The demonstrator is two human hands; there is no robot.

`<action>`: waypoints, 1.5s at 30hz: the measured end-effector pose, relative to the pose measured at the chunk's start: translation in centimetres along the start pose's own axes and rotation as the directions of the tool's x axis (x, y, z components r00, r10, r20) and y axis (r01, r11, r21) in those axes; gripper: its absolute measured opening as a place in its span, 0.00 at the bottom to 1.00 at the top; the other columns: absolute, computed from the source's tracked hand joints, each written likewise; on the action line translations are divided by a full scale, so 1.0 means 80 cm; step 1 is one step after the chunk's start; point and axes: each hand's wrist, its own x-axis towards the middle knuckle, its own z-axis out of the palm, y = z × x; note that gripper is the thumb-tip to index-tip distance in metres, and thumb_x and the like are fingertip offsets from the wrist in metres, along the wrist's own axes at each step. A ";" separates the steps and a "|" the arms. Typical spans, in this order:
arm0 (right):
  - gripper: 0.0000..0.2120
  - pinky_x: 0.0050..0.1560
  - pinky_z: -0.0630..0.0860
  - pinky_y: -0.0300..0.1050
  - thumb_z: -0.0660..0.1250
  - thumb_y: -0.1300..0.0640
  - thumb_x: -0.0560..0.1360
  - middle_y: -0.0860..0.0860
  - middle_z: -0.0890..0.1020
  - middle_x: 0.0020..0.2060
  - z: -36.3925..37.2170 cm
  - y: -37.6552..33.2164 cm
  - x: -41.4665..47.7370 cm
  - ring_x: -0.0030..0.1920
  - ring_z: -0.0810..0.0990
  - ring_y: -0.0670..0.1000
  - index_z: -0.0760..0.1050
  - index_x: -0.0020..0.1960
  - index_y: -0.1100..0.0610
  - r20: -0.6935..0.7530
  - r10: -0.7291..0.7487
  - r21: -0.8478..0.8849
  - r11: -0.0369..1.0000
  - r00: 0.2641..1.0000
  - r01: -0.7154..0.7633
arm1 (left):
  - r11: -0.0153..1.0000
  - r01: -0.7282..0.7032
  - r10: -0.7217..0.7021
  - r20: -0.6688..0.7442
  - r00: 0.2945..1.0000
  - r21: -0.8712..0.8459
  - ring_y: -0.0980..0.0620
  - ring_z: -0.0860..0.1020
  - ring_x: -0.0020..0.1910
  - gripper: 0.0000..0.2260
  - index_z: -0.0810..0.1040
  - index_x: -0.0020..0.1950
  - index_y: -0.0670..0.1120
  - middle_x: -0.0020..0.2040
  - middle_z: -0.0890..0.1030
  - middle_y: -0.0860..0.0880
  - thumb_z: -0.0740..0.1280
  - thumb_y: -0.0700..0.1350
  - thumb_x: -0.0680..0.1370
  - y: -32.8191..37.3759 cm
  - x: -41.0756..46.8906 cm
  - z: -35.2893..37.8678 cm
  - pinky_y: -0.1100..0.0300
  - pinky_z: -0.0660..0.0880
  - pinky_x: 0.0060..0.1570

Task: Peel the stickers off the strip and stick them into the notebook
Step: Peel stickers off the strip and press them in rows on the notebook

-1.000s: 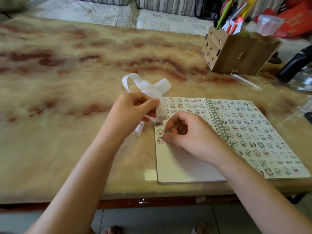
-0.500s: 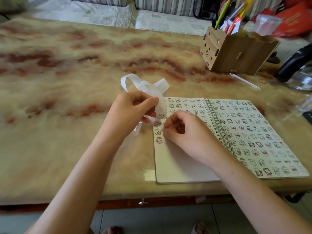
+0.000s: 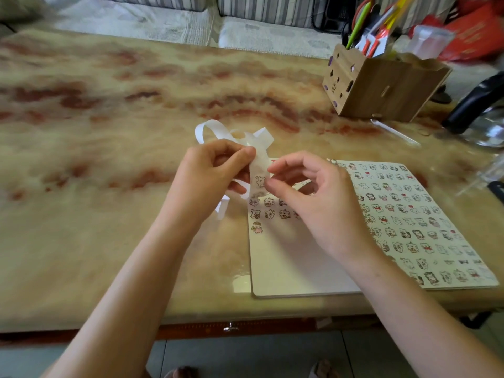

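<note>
My left hand [image 3: 210, 175] pinches a white curling sticker strip [image 3: 259, 156] above the notebook's upper left corner. A small cartoon sticker [image 3: 260, 181] sits on the hanging part of the strip. My right hand [image 3: 319, 203] hovers over the open spiral notebook [image 3: 286, 268]. Its thumb tip touches the strip's edge beside that sticker, with the index finger curved just above and apart from it. The left page carries sticker rows along its top and is blank below. Stickers cover the right page [image 3: 409, 214].
A wooden pen holder [image 3: 381, 88] with pens stands at the back right. A thin clear stick [image 3: 392, 129] lies in front of it, and a black handle over something shiny [image 3: 474, 105] is at the right edge. The marbled table [image 3: 109, 186] ends close to me.
My right hand has lifted off the left page, where it pressed a sticker, and moved up to the strip. My left hand has raised the strip slightly.
</note>
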 end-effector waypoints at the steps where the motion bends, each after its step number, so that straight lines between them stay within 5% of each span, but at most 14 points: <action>1: 0.05 0.33 0.72 0.35 0.74 0.62 0.71 0.49 0.84 0.37 0.000 0.000 0.000 0.36 0.78 0.44 0.80 0.44 0.54 -0.010 -0.002 0.011 1.000 1.000 0.002 | 1.000 -0.001 0.001 0.003 1.000 -0.006 0.59 0.81 0.31 0.06 0.81 0.44 0.42 0.32 0.83 0.52 0.66 0.42 0.78 0.000 0.000 0.000 0.68 0.75 0.31; 8: 0.07 0.34 0.75 0.34 0.74 0.62 0.71 0.48 0.84 0.36 -0.002 0.001 0.004 0.34 0.79 0.44 0.82 0.42 0.51 -0.072 0.004 0.039 0.999 0.997 -0.001 | 0.999 0.036 -0.036 0.075 0.997 -0.001 0.56 0.83 0.36 0.11 0.82 0.44 0.42 0.37 0.85 0.49 0.64 0.47 0.79 0.002 0.001 0.000 0.66 0.77 0.34; 14: 0.05 0.36 0.76 0.37 0.73 0.63 0.71 0.48 0.84 0.35 -0.004 0.005 0.006 0.35 0.80 0.46 0.82 0.43 0.54 -0.092 -0.035 -0.015 0.999 0.995 0.034 | 0.998 0.034 -0.041 0.122 0.992 0.057 0.57 0.83 0.37 0.06 0.82 0.42 0.43 0.35 0.84 0.50 0.68 0.43 0.77 0.001 -0.001 0.002 0.67 0.78 0.36; 23: 0.03 0.33 0.65 0.29 0.72 0.61 0.71 0.42 0.81 0.33 -0.005 0.008 0.001 0.29 0.74 0.41 0.81 0.43 0.54 -0.089 -0.143 -0.241 0.963 0.986 0.118 | 0.999 0.035 -0.038 0.108 0.993 0.030 0.57 0.82 0.34 0.06 0.82 0.41 0.41 0.32 0.83 0.51 0.68 0.41 0.76 0.002 -0.003 0.005 0.67 0.77 0.32; 27: 0.04 0.36 0.67 0.35 0.73 0.60 0.70 0.44 0.79 0.38 -0.005 0.009 0.002 0.37 0.76 0.45 0.80 0.42 0.53 -0.089 -0.194 -0.327 0.932 0.977 0.155 | 0.999 0.039 -0.042 0.103 0.994 0.033 0.57 0.82 0.33 0.06 0.82 0.40 0.41 0.31 0.83 0.51 0.68 0.41 0.76 0.000 -0.003 0.005 0.67 0.76 0.32; 36: 0.03 0.39 0.65 0.34 0.73 0.58 0.71 0.43 0.77 0.39 -0.008 0.005 0.003 0.37 0.71 0.46 0.80 0.42 0.52 -0.032 -0.139 -0.295 0.947 0.990 0.123 | 0.997 0.058 -0.061 0.072 0.996 0.044 0.55 0.82 0.35 0.07 0.82 0.41 0.39 0.35 0.84 0.47 0.69 0.42 0.76 -0.002 -0.002 0.004 0.66 0.77 0.32; 42: 0.02 0.37 0.72 0.33 0.73 0.60 0.71 0.47 0.82 0.35 -0.020 -0.012 0.003 0.35 0.75 0.43 0.81 0.41 0.55 0.046 0.120 0.091 0.988 0.992 -0.124 | 0.995 0.071 -0.072 0.009 0.997 0.069 0.55 0.82 0.35 0.07 0.82 0.42 0.41 0.35 0.84 0.47 0.68 0.42 0.77 -0.004 0.001 0.002 0.67 0.77 0.33; 45: 0.02 0.28 0.68 0.28 0.73 0.62 0.70 0.49 0.82 0.32 -0.031 -0.011 0.005 0.30 0.74 0.42 0.82 0.41 0.57 0.205 0.318 0.097 0.935 0.926 -0.342 | 0.993 0.085 -0.084 -0.015 0.996 0.076 0.56 0.82 0.34 0.07 0.82 0.41 0.42 0.34 0.84 0.47 0.68 0.41 0.77 -0.006 0.003 0.000 0.67 0.76 0.32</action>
